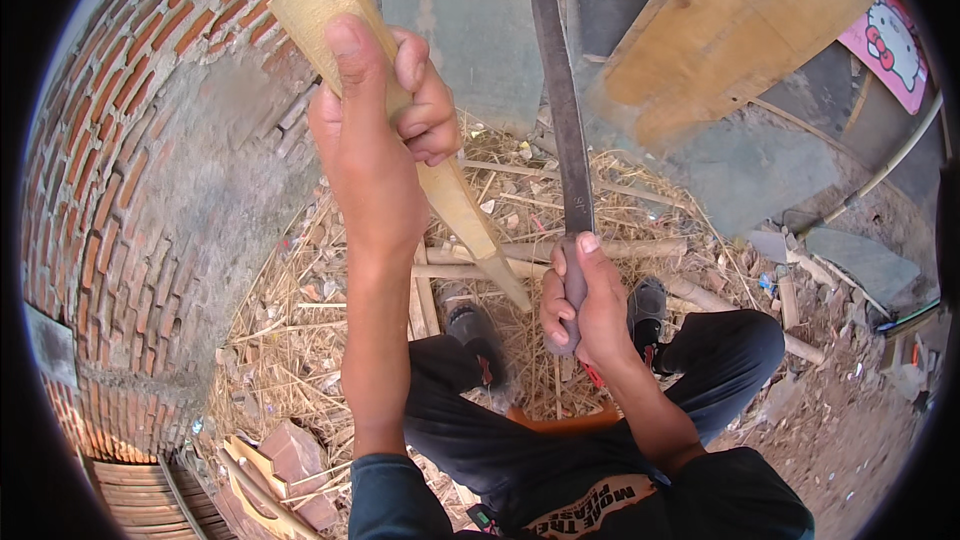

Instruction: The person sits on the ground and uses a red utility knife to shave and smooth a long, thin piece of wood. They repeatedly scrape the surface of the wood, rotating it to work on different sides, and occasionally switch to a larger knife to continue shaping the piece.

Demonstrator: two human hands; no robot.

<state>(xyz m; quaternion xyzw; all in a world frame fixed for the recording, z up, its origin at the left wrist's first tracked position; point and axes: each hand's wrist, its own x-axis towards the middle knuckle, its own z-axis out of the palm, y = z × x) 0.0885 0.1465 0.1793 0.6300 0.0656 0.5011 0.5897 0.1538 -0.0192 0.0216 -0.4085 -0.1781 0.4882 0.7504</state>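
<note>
My left hand (375,120) is closed around a pale wooden piece (465,215), with the thumb lying along its face. The piece is broad and thick at its upper end and narrows to a point low down between my knees. In my right hand (588,300) is a machete (566,110), gripped by its dark handle. Its long dark blade points up and away from me, slightly to the left, and stands apart from the wood. The fingers of both hands are wrapped round what they hold.
A brick wall (120,180) rises at the left. Straw, shavings and sticks (300,310) litter the ground around my feet, with a bamboo pole (640,248) across it. Grey boards (460,30) and a large wooden panel (740,20) stand at the back. Wood offcuts (290,455) lie lower left.
</note>
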